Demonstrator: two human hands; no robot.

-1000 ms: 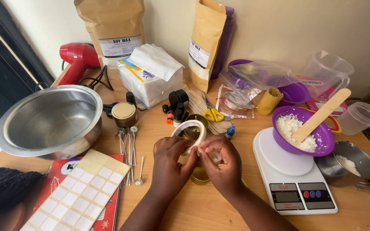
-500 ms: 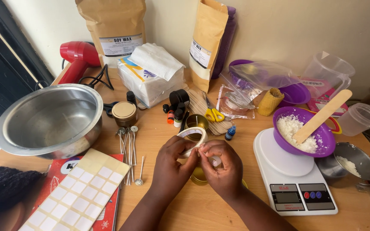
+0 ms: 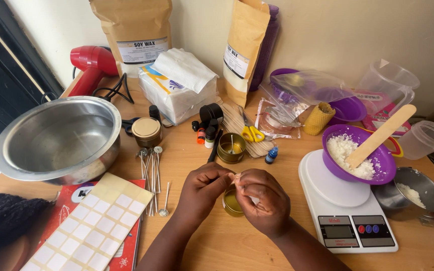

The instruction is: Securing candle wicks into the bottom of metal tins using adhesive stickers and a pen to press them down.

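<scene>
My hands over a small gold tin.
My left hand [image 3: 204,186] and right hand [image 3: 261,198] meet fingertip to fingertip, pinching something too small to tell, above the tin [image 3: 232,203]; wicks [image 3: 151,173] lie left.

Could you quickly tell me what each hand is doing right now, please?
Left hand: pinched shut on something small, too small to identify.
Right hand: pinched shut on the same item.

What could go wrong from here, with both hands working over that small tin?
1. The left hand and right hand pinch something tiny above the gold tin; it might slip and drop.
2. The right forearm lies close to the scale, whose purple bowl overhangs the platform; a nudge might spill the white flakes.
3. Loose wicks beside the left wrist could get swept aside.
</scene>
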